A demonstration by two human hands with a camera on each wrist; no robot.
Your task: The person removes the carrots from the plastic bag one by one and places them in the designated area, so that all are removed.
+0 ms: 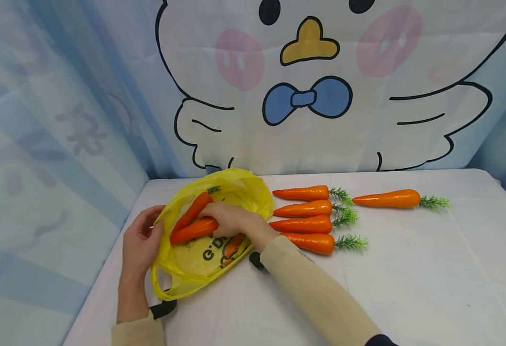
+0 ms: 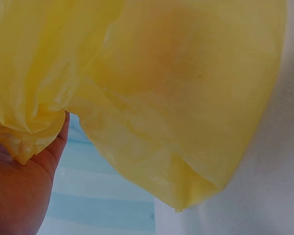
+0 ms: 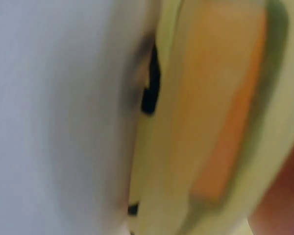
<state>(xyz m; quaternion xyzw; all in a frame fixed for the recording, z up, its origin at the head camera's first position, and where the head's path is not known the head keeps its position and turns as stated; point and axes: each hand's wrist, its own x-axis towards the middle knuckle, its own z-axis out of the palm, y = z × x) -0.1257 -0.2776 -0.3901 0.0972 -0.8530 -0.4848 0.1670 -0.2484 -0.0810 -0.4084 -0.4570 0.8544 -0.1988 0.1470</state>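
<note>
A yellow plastic bag lies with its mouth spread wide at the left of the table. My left hand holds its left rim, thumb on the inside; in the left wrist view the bunched plastic of the bag sits in the palm of that hand. Reaching into the bag, my right hand grips an orange toy carrot by its covered end. A second carrot with a green top slants beside it. In the right wrist view, an orange shape shows through blurred yellow plastic.
Several carrots with green tops lie in a column right of the bag, tips toward it. Another carrot lies farther right. A white cloth covers the table; a printed curtain hangs behind it.
</note>
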